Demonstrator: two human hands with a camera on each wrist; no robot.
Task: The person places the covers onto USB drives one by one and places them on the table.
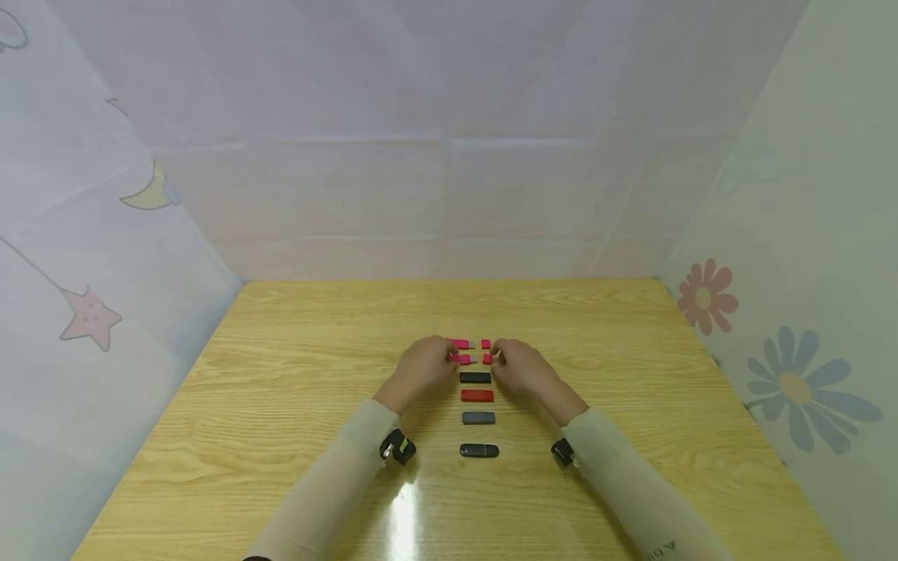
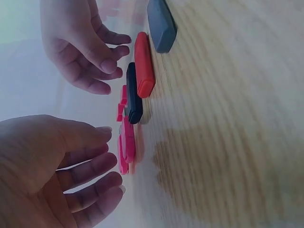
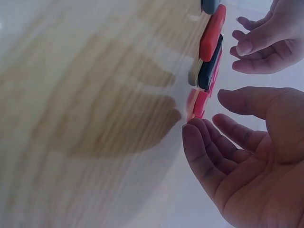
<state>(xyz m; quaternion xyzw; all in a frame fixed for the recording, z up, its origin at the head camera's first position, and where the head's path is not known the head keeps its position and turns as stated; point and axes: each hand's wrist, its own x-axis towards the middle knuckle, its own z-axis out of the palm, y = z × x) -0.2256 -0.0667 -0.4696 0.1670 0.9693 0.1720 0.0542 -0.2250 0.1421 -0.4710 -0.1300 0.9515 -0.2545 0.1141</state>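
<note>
Two pink USB sticks lie uncapped on the wooden table, metal plugs pointing right. Their two pink caps lie just to the right of the plugs. My left hand is beside the sticks' left ends, its fingers loosely bent and nothing in its grasp; the left wrist view shows its fingertips close to the pink bodies. Over by the caps, my right hand also has relaxed fingers, with thumb and fingertips around the nearer cap but holding nothing. A black USB stick lies between the hands, capped.
Nearer to me, in the same column, lie a red USB stick, a grey one and a black rounded one. The wooden table meets a pale cloth backdrop at its far edge.
</note>
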